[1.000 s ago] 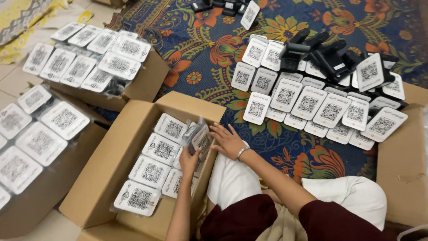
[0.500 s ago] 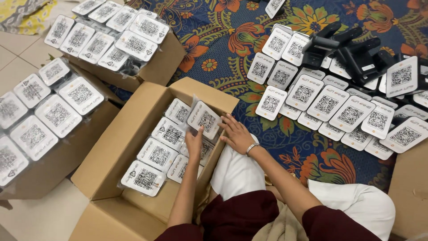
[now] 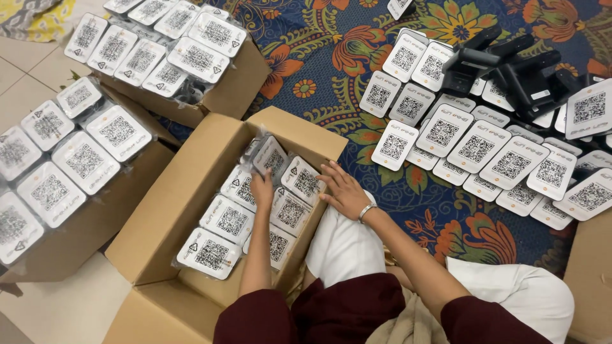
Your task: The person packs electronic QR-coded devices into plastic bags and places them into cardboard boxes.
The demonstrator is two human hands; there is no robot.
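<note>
Kneeling on the patterned carpet (image 3: 357, 70), a person in dark red sleeves and white trousers leans over an open cardboard box (image 3: 185, 197) at the centre of the frame. Their left hand (image 3: 261, 189) is down inside it, fingers curled over the lower edge of a white bagged plaque (image 3: 270, 156) that stands tilted at the far end of the box — gripped from below, as far as I can see. The right hand (image 3: 343, 190), a thin bracelet (image 3: 366, 213) on its wrist, lies flat and spread, palm down, with its fingertips on another bagged plaque (image 3: 304, 181) just beside the first; it holds nothing, only presses. Below these, more of the same white square plaques (image 3: 220, 239) lie in two rows along the box, each in clear wrap, the nearest one sticking out over the lower left edge. At the upper left of the frame a second box (image 3: 236, 89) is stacked full of such plaques, and at the left edge a third box (image 3: 83, 223) carries another layer of them, face up. On the carpet at the upper right, unboxed plaques (image 3: 472, 143) spread in overlapping rows — well apart from the hands — with a heap of black stands (image 3: 516, 73) lying on top of them. A strip of pale tiled floor (image 3: 25, 70) shows at the upper left.
</note>
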